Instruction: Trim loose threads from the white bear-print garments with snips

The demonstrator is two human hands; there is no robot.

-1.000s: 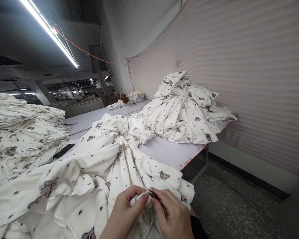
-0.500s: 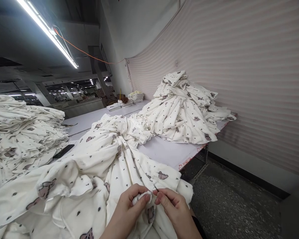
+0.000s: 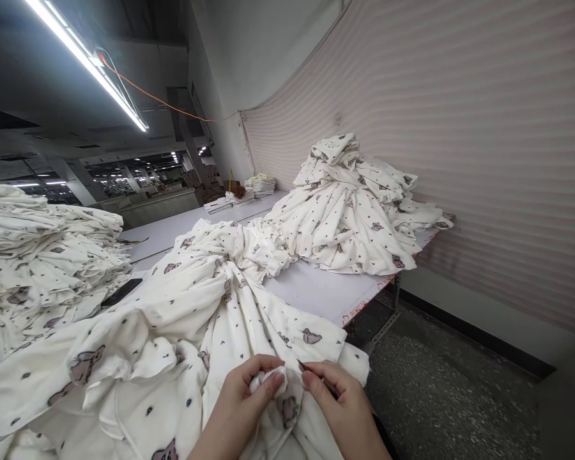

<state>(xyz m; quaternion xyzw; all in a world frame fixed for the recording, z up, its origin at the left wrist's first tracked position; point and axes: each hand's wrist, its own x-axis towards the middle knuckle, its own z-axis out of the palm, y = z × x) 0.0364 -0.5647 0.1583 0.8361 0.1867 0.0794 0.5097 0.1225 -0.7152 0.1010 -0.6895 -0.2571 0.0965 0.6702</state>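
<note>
My left hand (image 3: 249,393) is closed, pinching a bunched edge of white fabric (image 3: 268,378) between thumb and fingers. The fabric is soft, printed with small dark marks and brownish bear-like figures. Close on its right, my right hand (image 3: 338,396) is closed around a small dark pointed tool (image 3: 333,388); its tip shows past the thumb and forefinger, and the rest is mostly hidden in the palm. A small gap separates the two hands. Beneath them the large heap of the same printed cloth (image 3: 172,332) spreads over the table's near side.
A tall pile of printed cloth (image 3: 345,211) sits on the white table (image 3: 311,291) toward the back right. Folded cloth is stacked (image 3: 52,249) at left, beside a dark flat object (image 3: 122,292). Small stacks (image 3: 260,185) lie at the far end. A striped sheet (image 3: 460,128) hangs at right.
My right hand has drawn slightly away from the bunched fabric, and more of the dark tool shows in its grip. My left hand keeps hold of the cloth, slightly further left.
</note>
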